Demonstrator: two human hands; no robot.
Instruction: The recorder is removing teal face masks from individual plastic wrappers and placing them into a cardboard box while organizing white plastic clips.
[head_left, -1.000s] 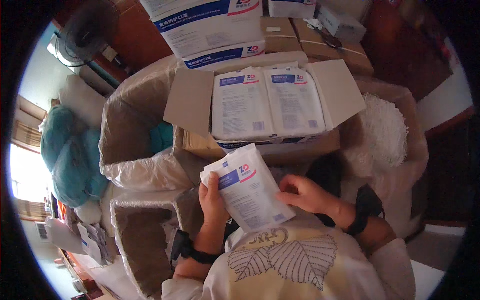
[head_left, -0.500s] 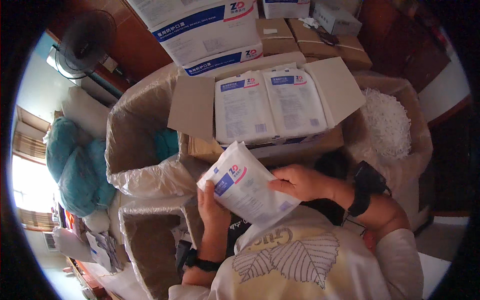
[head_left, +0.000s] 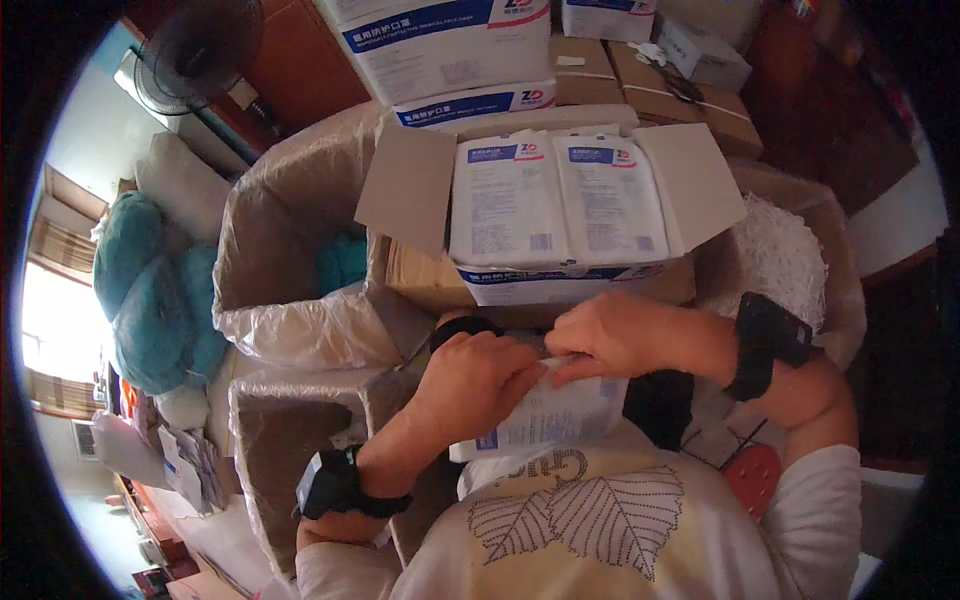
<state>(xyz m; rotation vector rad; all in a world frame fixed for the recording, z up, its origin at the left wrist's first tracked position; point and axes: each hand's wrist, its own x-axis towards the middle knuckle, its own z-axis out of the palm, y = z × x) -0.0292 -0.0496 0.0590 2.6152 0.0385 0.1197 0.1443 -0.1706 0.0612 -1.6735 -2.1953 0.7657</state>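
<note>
A flat white packet (head_left: 565, 415) with blue printing lies against my lap, its upper edge pinched between my two hands. My left hand (head_left: 478, 385) is closed over the packet's upper left part, the fingers bent inward. My right hand (head_left: 620, 335) pinches the same edge just beside it, thumb and fingers together. Whether the edge is torn is hidden by the fingers. Just beyond stands an open white carton (head_left: 560, 288) with its flaps spread, holding similar packets (head_left: 505, 200) in two side-by-side stacks.
Plastic-lined bins stand at the left (head_left: 285, 335), nearer left (head_left: 245, 430) and right (head_left: 845, 270); the right one holds white strands (head_left: 775, 260). More printed cartons (head_left: 450, 50) are stacked behind. Teal bags (head_left: 155, 310) and a black fan (head_left: 195, 50) are at far left.
The packet has come down toward my lap and turned. Both hands have shifted from its sides to its upper edge, now close together. The whole view has shifted slightly.
</note>
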